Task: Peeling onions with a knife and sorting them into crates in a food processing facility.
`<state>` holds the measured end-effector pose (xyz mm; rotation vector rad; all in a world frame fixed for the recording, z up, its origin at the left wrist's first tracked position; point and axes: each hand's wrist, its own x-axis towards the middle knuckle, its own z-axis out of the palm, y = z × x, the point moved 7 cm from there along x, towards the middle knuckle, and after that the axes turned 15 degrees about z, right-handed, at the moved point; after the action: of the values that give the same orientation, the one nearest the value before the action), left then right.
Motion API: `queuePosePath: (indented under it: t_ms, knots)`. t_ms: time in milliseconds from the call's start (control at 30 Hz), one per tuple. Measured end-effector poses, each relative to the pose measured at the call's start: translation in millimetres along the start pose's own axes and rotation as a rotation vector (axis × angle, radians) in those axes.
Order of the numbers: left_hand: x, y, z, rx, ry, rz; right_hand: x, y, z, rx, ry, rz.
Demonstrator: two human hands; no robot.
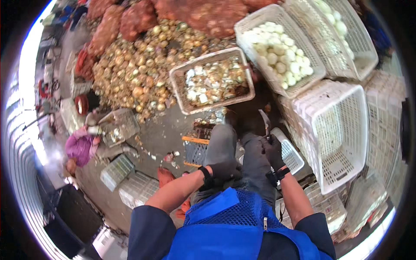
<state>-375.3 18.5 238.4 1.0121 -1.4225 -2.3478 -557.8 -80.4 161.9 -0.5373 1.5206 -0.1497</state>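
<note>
My right hand [273, 152], in a dark glove, grips a knife [265, 119] by its handle. The curved blade points away from me, above the dark floor. My left hand [225, 170], also gloved, rests on my lap near the top of my left thigh. Its fingers are partly hidden, so I cannot tell whether anything is in them. Before my knees stands a plastic crate [179, 87] with white onion pieces and brown skins in it. Beyond it spreads a heap of unpeeled onions [138, 71]. Another white crate [244, 35], at upper right, holds peeled onions [281, 53].
Red mesh sacks [201, 14] line the back. White crates [341, 136] crowd my right side, with a small white basket [291, 156] beside my right leg. A dark crate with orange edges [196, 151] stands by my left leg. At left, a person in purple [79, 146] bends beside a bin.
</note>
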Motion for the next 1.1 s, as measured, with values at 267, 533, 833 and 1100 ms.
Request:
queuePosePath:
  t_ms: [267,533,833,1100]
  knots:
    - [-48,-57,-15,-0.035,0.201,-0.040,26,-14,49,-0.039,-0.086,0.000]
    - [-157,-109,-56,-0.065,0.091,0.082,64,-58,173,-0.114,-0.108,-0.194]
    - [-322,-63,-466,0.554,0.365,0.070,152,30,333,-0.430,0.090,-0.238]
    - [-388,-39,-535,0.718,0.683,0.110,97,135,422,-0.442,0.173,0.069]
